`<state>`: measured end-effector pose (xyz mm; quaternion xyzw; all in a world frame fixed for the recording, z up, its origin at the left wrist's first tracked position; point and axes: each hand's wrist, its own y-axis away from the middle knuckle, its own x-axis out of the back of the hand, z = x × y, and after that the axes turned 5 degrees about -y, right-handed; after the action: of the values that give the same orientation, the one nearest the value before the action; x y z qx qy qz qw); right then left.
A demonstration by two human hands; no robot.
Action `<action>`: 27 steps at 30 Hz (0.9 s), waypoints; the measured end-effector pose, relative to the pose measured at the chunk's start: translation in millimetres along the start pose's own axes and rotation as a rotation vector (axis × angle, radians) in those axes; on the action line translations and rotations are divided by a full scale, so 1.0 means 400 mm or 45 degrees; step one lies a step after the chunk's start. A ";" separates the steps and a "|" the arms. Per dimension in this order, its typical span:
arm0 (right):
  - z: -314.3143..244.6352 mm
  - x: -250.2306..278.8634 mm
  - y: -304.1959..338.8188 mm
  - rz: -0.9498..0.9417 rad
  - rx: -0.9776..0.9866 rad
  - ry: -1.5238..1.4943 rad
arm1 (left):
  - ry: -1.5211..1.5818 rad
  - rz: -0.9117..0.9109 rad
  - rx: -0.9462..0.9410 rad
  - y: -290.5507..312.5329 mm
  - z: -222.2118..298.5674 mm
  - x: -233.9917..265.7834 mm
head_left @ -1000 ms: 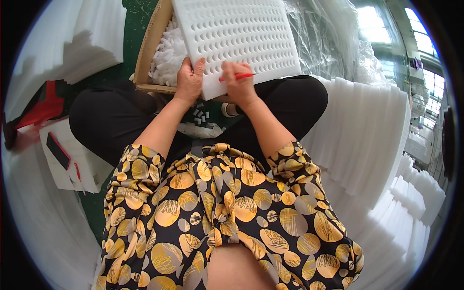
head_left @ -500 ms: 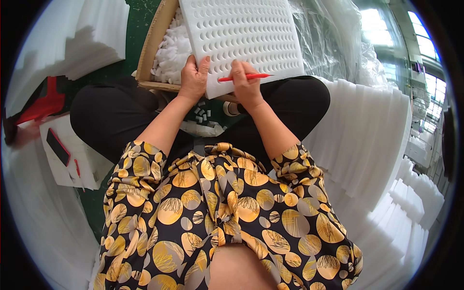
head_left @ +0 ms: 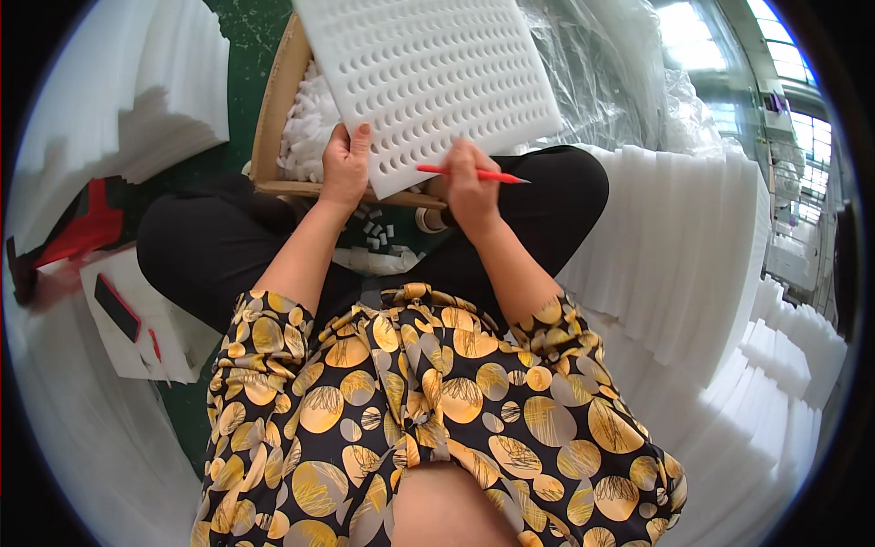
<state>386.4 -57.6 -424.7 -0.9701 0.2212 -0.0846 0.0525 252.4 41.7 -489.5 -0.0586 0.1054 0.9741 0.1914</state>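
Note:
A white foam sheet [head_left: 437, 55] with rows of round holes tilts over a cardboard box at the top middle. My left hand [head_left: 346, 169] grips its near left edge, thumb on the upper face and the other fingers mostly hidden. In my right hand [head_left: 471, 187] is a slim red pointed tool [head_left: 497, 175], perhaps a pen or tweezers, its tip toward the right. That hand is at the sheet's near edge, fingers curled. Small white foam pieces [head_left: 310, 128] fill the visible left part of the box [head_left: 273, 109].
Several foam plugs [head_left: 375, 235] lie on the green floor between my legs. At left, a phone-like black and red object [head_left: 117, 307] and another red tool [head_left: 155, 345] rest on a white block [head_left: 109, 351]. Stacked foam sheets [head_left: 665, 237] stand at right, below clear plastic film [head_left: 602, 73].
The foam sheet has shifted left and turned slightly, and my left hand has moved left and down with it. My right hand with the red tool has come a little nearer to me.

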 end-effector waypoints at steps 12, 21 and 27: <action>0.033 -0.014 0.078 0.309 -0.755 -1.025 | 0.320 -0.163 0.165 0.045 0.074 -0.008; 0.046 -0.035 0.088 0.254 -0.644 -1.173 | 1.369 -0.593 0.540 -0.026 0.054 0.060; 0.060 -0.017 0.071 0.365 -0.578 -1.213 | 0.978 -0.560 0.502 0.017 0.056 0.022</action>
<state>372.9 -78.4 -453.3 -0.8482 0.3155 0.4221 -0.0529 240.3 43.9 -467.8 -0.3976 0.3360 0.7799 0.3476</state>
